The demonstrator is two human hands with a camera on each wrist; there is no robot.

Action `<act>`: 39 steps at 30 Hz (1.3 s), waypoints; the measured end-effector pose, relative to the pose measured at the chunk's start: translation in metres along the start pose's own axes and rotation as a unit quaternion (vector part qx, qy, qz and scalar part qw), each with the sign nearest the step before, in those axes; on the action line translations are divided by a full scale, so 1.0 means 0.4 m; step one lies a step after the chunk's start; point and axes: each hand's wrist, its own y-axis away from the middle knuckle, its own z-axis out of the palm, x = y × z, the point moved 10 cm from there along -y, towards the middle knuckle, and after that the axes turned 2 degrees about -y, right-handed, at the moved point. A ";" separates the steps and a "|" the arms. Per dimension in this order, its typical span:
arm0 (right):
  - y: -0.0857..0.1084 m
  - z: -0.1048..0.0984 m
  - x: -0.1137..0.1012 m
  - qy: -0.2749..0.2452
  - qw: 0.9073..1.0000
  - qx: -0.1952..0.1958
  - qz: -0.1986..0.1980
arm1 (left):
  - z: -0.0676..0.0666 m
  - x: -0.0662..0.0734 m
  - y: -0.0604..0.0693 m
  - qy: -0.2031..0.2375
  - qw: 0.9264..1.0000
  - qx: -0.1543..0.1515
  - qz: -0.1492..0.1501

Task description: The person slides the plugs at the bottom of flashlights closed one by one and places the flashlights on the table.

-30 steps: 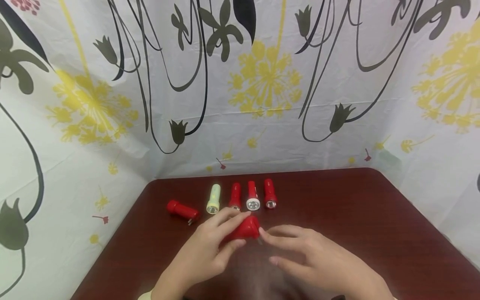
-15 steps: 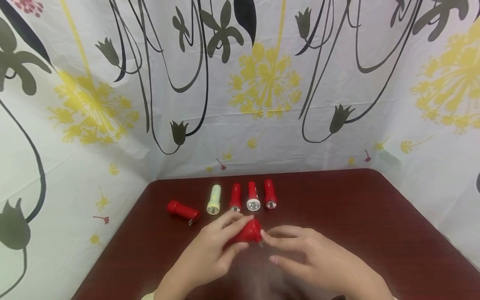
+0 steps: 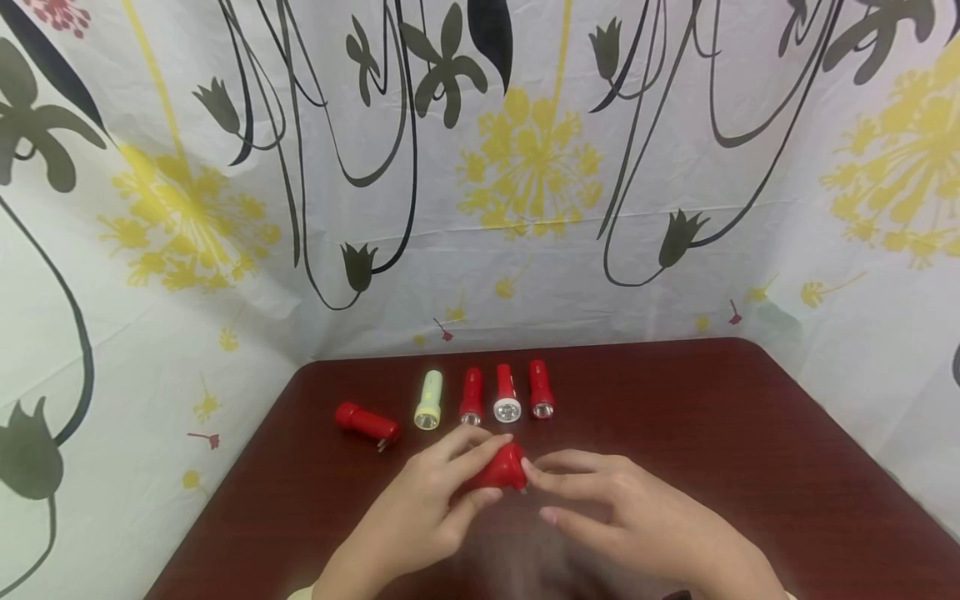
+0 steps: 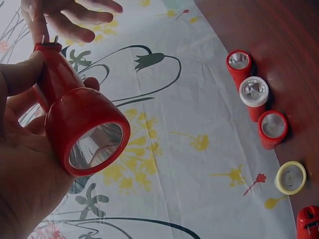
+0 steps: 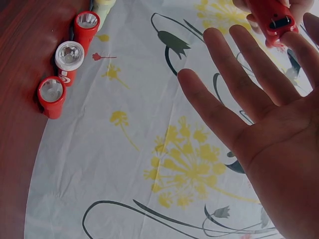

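Flower-printed white sheeting backs and flanks a dark red-brown table

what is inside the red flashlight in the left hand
A shiny silver reflector shows inside the wide end of the red flashlight. Whatever sits deeper is covered by its red casing, so cannot be seen.

One red flashlight is in hand and five more are on the single worktop: one pale green flashlight, one white-rimmed flashlight, one slanted flashlight and two plain red ones, six in all, five of them red-bodied. Two metal prongs show on the held one. Two hands are in view, one left hand, one right hand. The head view shows three large yellow flower prints.
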 end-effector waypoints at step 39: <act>0.036 0.054 0.147 0.036 0.980 -0.087 0.176 | 0.061 -0.095 0.031 -0.005 0.982 -0.035 -0.185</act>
